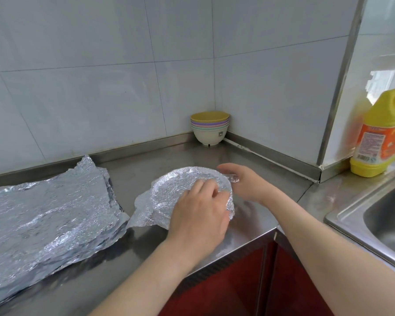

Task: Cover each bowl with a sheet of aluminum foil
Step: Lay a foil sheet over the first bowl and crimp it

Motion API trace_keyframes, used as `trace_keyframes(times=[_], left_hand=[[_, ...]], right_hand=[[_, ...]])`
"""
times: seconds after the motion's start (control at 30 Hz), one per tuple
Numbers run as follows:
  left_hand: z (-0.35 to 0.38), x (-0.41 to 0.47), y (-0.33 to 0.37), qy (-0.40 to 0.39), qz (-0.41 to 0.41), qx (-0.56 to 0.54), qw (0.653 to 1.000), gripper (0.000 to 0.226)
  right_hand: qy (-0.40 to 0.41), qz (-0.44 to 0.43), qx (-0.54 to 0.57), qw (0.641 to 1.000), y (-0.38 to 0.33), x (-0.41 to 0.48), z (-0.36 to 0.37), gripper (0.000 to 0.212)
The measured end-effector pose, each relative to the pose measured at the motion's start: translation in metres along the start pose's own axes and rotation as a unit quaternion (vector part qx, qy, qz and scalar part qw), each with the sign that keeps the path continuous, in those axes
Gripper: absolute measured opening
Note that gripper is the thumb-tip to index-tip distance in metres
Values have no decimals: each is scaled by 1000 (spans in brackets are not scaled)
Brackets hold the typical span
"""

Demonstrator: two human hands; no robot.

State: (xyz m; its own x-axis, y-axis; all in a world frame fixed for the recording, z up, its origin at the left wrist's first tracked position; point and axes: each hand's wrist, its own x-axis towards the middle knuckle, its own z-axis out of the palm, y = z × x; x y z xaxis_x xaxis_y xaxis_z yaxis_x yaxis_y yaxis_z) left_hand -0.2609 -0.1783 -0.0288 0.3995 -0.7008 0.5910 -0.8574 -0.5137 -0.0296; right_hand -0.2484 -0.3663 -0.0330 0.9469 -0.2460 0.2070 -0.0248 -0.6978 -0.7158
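Observation:
A bowl covered by a crinkled foil sheet [169,192] stands on the steel counter [146,160]; the bowl itself is hidden under the foil. My left hand [200,208] lies on the near right part of the foil top, fingers curled over the rim. My right hand [244,181] reaches round the bowl's far right side and pinches a foil corner there. A loose flap of foil sticks out at the bowl's left. A stack of colored bowls [209,127], yellow on top, stands in the back corner.
A pile of loose foil sheets [46,215] covers the counter's left part. A yellow detergent bottle [379,135] stands at the right by the steel sink [383,222]. Tiled walls close the back. The counter's front edge runs above red cabinet doors [249,281].

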Motion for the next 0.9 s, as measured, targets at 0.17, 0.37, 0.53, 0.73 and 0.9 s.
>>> trace_keyframes(times=[0.17,0.37,0.53,0.73,0.9], left_hand=[[-1,-3,-28,3,-13,-33,999,19],[3,-2,-36,11,-8,-76,997,23],[6,6,-35,-3,-7,-107,994,20],[4,12,-38,-30,-20,-132,991,31],[1,14,-38,-52,-23,-123,991,32]], right_hand=[[78,-1,-25,997,7,-11,13,18],[164,42,-70,983,-6,-33,35,37],[172,78,-85,978,-24,-47,47,32],[68,51,40,996,-25,-48,50,23],[129,114,248,953,-22,-43,39,18]])
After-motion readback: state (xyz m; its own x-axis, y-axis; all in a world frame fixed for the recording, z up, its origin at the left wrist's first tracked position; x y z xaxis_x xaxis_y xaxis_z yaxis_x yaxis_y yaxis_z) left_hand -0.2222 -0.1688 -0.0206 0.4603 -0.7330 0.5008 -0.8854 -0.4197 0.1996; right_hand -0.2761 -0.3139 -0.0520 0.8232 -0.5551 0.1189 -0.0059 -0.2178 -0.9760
